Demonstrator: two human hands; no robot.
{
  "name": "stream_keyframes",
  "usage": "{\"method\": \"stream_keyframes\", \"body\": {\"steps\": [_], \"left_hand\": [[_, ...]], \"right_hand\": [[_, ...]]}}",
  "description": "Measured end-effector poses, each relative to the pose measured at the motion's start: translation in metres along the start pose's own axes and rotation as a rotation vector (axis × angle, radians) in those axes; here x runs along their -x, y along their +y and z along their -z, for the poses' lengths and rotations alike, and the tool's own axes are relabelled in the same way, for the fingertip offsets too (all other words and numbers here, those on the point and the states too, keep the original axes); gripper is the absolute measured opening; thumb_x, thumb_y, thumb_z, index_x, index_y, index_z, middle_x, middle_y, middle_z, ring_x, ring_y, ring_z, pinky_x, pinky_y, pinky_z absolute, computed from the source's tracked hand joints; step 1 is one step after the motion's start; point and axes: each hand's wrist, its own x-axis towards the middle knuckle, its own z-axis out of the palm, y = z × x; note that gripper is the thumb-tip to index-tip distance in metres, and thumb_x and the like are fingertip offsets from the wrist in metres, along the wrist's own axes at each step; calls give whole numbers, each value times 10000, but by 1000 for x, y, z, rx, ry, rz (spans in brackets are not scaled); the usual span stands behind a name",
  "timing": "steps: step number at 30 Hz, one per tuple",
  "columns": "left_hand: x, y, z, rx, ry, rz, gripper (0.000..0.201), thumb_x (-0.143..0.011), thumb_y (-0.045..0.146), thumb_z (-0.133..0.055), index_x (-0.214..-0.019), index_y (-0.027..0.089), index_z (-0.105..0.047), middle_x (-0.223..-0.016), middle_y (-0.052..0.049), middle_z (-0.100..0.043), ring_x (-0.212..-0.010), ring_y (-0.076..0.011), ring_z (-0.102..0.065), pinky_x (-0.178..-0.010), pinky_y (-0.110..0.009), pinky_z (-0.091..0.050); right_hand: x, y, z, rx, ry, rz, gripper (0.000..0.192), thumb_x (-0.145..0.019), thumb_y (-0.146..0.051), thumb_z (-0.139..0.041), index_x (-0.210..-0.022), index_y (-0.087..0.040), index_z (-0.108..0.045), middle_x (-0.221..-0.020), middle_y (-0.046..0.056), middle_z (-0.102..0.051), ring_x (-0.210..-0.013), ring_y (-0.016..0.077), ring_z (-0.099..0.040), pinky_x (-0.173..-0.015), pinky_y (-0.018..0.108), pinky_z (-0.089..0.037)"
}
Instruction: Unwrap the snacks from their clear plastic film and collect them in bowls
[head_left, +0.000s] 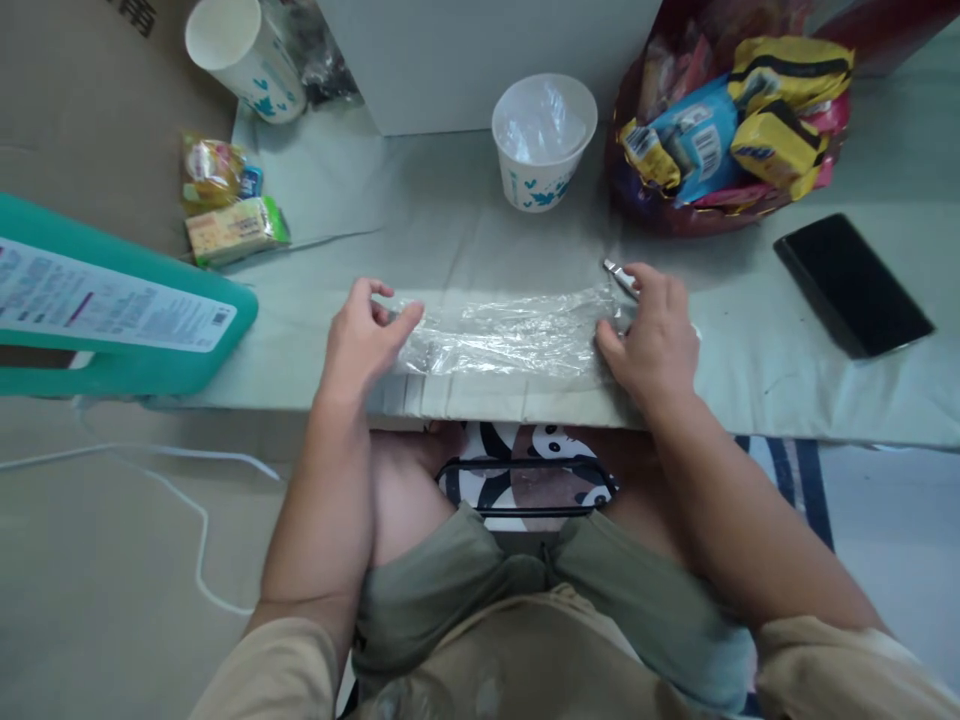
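Observation:
A clear plastic bag (510, 335) lies flat near the front edge of a low pale green table (787, 380). My left hand (364, 340) pinches its left end between thumb and fingers. My right hand (656, 335) grips its right end and presses it down. A small metal object (619, 275) sticks out just beyond my right fingers; what it is cannot be told. A paper cup (544, 140) lined with clear plastic stands behind the bag.
A red bag of wrapped snacks (731, 125) sits at the back right, a black phone (851, 285) to the right. At the left lie a teal container (112, 310), small snack packs (229, 210) and a second paper cup (247, 55). A white box (480, 55) stands behind.

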Motion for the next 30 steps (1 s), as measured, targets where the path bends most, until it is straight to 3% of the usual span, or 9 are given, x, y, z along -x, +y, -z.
{"method": "stream_keyframes", "body": {"steps": [6, 12, 15, 17, 19, 21, 23, 26, 30], "left_hand": [[0, 1, -8, -172, -107, -113, 192, -679, 251, -761, -816, 197, -638, -1041, -106, -645, -1102, -312, -614, -1063, -461, -478], [13, 18, -3, 401, -423, -199, 167, -731, 215, -626, -736, 210, -460, -942, -51, -729, -930, -209, -714, -849, -354, -576], [16, 23, 3, 590, -699, -224, 275, -722, 262, -697, -718, 209, -427, -861, -36, -730, -817, -185, -739, -719, -292, -568], [15, 25, 7, 659, -832, -220, 316, -696, 279, -761, -740, 209, -456, -836, -29, -730, -780, -192, -751, -681, -286, -566], [10, 27, 9, 783, -862, -216, 358, -657, 333, -821, -841, 212, -539, -888, -39, -748, -854, -227, -771, -743, -329, -598], [5, 29, 7, 992, -755, -183, 475, -647, 452, -835, -989, 217, -603, -1027, -60, -765, -1049, -255, -759, -884, -364, -607], [2, 33, -2, 1167, -647, -101, 554, -708, 617, -752, -1063, 209, -634, -1164, -87, -757, -1208, -261, -708, -949, -351, -596], [4, 41, -24, 1104, -795, 23, 576, -809, 698, -634, -1052, 177, -670, -1168, -137, -763, -1166, -293, -727, -854, -356, -623], [12, 50, -51, 721, -853, 28, 255, -836, 305, -747, -1033, 156, -685, -843, -78, -771, -769, -195, -757, -615, -258, -557]], "right_hand": [[21, -15, 23, 188, -153, 46, 721, -767, -252, -648, -1470, -253, -487, -1391, 199, -510, -1285, 447, -503, -1010, 693, -425], [12, -44, 41, -64, -337, 324, 824, -797, -522, -693, -1514, -215, -429, -1493, 209, -496, -1447, 445, -412, -1150, 644, -365], [-11, -69, 39, -109, -543, 387, 753, -756, -465, -737, -1426, -200, -517, -1400, 187, -617, -1317, 407, -560, -1044, 553, -478], [-24, -83, 39, -57, -798, 373, 423, -763, -361, -714, -1153, -205, -666, -1095, 136, -745, -1040, 337, -688, -855, 442, -532], [-31, -89, 41, -99, -1058, 349, 105, -805, -302, -655, -855, -211, -667, -763, 65, -722, -742, 234, -679, -698, 350, -494], [-30, -88, 40, -340, -1164, 260, 163, -851, -344, -624, -755, -213, -611, -624, 22, -664, -594, 169, -620, -616, 310, -462], [-23, -81, 33, -651, -1028, 44, 239, -866, -444, -637, -802, -219, -586, -626, 7, -666, -541, 144, -599, -566, 292, -461], [-10, -70, 12, -806, -667, -245, 338, -825, -534, -702, -835, -231, -551, -593, -13, -632, -497, 133, -578, -500, 270, -435], [-1, -60, -10, -808, -537, -302, 287, -835, -476, -695, -942, -229, -594, -657, -7, -669, -526, 141, -627, -499, 260, -464]]}}
